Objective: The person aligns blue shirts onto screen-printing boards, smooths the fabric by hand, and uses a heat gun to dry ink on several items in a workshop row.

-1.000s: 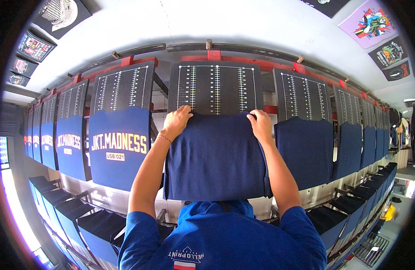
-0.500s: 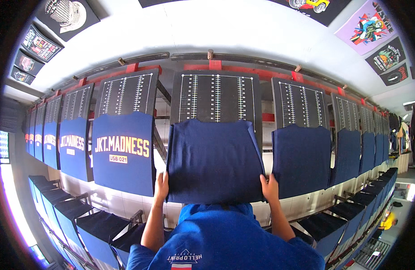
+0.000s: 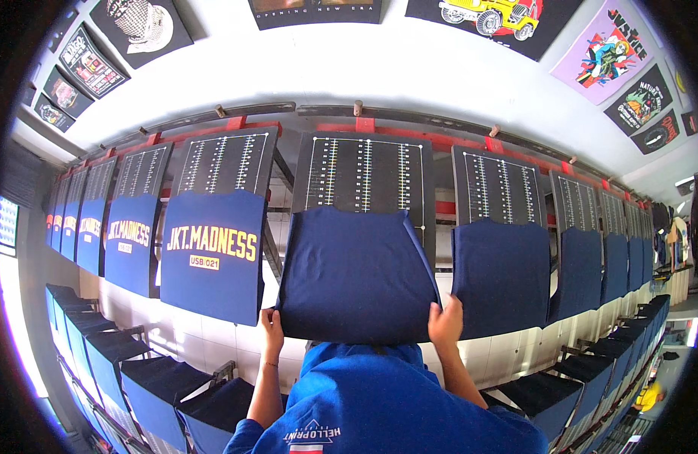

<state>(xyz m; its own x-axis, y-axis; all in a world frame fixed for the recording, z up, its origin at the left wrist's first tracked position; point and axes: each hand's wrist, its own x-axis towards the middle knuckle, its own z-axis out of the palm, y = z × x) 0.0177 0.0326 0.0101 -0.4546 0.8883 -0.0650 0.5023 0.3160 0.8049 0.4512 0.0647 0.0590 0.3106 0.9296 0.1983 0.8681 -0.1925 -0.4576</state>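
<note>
A plain navy T-shirt [image 3: 356,276] is drawn over the lower part of a black board [image 3: 390,178] with white ruler marks. Its right side edge is loose and folded inward, and some creases run across the cloth. At the lower left corner, my left hand [image 3: 270,328] is closed on the shirt's edge, thumb and fingers pinching the cloth. My right hand [image 3: 445,322] grips the opposite lower corner, its fingers partly hidden by the hand itself. The near hem of the shirt lies close to my body, in front of my blue shirt [image 3: 387,401].
On the left board lies a navy shirt [image 3: 211,287] with a yellow and white print. To the right is a plain navy shirt [image 3: 500,280]. More shirt-covered boards [image 3: 163,378] stand in rows behind me. A dark rail [image 3: 409,119] runs along the far side.
My right hand has shifted inward with the shirt's right edge. My left hand sits a little lower in the view. The whole view has tilted slightly upward.
</note>
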